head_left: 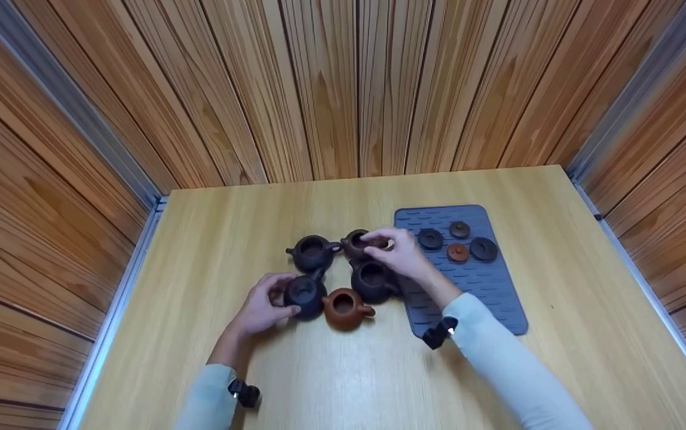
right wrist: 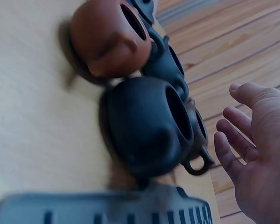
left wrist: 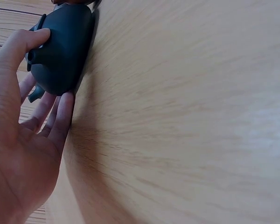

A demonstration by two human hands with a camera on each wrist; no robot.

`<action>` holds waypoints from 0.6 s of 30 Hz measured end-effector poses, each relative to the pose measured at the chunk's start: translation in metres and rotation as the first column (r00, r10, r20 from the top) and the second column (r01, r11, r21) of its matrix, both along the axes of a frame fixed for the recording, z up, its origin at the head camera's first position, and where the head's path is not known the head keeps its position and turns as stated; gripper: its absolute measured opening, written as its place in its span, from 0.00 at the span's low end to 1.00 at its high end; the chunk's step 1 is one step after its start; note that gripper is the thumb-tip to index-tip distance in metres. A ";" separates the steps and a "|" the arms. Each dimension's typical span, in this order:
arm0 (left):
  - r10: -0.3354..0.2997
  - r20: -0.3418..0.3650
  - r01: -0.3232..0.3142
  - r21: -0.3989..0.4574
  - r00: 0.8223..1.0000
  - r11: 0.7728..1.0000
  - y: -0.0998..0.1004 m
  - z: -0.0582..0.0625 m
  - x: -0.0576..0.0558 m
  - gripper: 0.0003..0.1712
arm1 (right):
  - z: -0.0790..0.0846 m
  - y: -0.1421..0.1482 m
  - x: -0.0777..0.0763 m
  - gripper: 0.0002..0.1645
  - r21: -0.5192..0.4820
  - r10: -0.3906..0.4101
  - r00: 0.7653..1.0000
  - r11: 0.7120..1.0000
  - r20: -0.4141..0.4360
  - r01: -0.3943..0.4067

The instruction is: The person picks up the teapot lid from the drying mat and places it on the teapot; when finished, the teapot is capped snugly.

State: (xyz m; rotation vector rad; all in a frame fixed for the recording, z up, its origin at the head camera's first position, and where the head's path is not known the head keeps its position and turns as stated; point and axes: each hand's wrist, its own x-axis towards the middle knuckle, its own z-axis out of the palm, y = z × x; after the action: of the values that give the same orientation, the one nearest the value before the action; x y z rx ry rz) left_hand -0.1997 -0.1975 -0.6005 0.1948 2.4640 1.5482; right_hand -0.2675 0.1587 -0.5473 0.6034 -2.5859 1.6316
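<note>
My left hand [head_left: 266,303] grips a dark, round teapot [head_left: 305,297] at the front left of a cluster, thumb on its near side and fingers behind it. In the left wrist view, the thumb lies near the top of this teapot [left wrist: 65,49], whose top looks covered by a lid. My right hand [head_left: 401,252] is over a small brown teapot [head_left: 352,246] at the back, overlapping it in the head view. Its fingers are loosely bent with nothing between them in the right wrist view. Beside it sits a lidless dark teapot [right wrist: 140,121].
An orange-brown teapot [head_left: 345,310] without a lid stands at the front of the cluster, and another dark open teapot [head_left: 312,255] at the back left. Several loose lids, including a reddish one [head_left: 458,252], lie on a grey mat [head_left: 474,298] to the right. Wood-panelled walls enclose the table.
</note>
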 end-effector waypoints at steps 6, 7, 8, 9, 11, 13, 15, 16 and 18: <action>-0.010 0.002 0.010 0.011 1.000 1.000 -0.002 0.002 0.000 0.37 | 0.001 0.023 -0.003 0.15 0.048 -0.062 0.997 0.997 -0.049 0.064; -0.011 0.002 0.011 0.012 1.000 1.000 -0.002 0.001 0.000 0.37 | 0.000 0.027 -0.004 0.15 0.054 -0.070 0.996 0.996 -0.056 0.073; -0.010 0.001 0.010 0.013 1.000 1.000 -0.002 0.000 0.000 0.37 | -0.001 0.031 -0.003 0.15 0.059 -0.076 0.995 0.995 -0.060 0.079; -0.010 -0.001 0.010 0.014 1.000 1.000 -0.002 0.000 0.000 0.37 | -0.001 0.035 -0.003 0.15 0.059 -0.080 0.995 0.995 -0.057 0.084; -0.012 -0.007 0.012 0.010 1.000 1.000 -0.002 0.000 0.000 0.38 | -0.003 0.043 -0.003 0.16 0.061 -0.093 0.994 0.993 -0.055 0.097; -0.013 -0.010 0.014 0.004 1.000 1.000 -0.001 0.000 0.000 0.38 | -0.004 0.051 -0.003 0.16 0.055 -0.108 0.993 0.992 -0.054 0.111; -0.018 -0.014 0.018 0.001 1.000 1.000 -0.001 0.000 0.000 0.38 | -0.005 0.060 -0.002 0.17 0.053 -0.126 0.991 0.990 -0.041 0.129; -0.019 -0.017 0.019 0.000 1.000 1.000 -0.001 0.000 0.000 0.38 | -0.006 0.065 -0.002 0.17 0.061 -0.139 0.989 0.988 -0.041 0.141; -0.019 -0.018 0.019 0.001 1.000 1.000 0.000 0.000 0.000 0.38 | -0.007 0.074 -0.001 0.18 0.079 -0.162 0.986 0.983 -0.042 0.165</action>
State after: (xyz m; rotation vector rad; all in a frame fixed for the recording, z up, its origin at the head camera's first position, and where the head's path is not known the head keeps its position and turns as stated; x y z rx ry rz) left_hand -0.1997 -0.1980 -0.6008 0.2327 2.4683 1.5468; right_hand -0.2687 0.2326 -0.5541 0.4062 -2.6089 1.4591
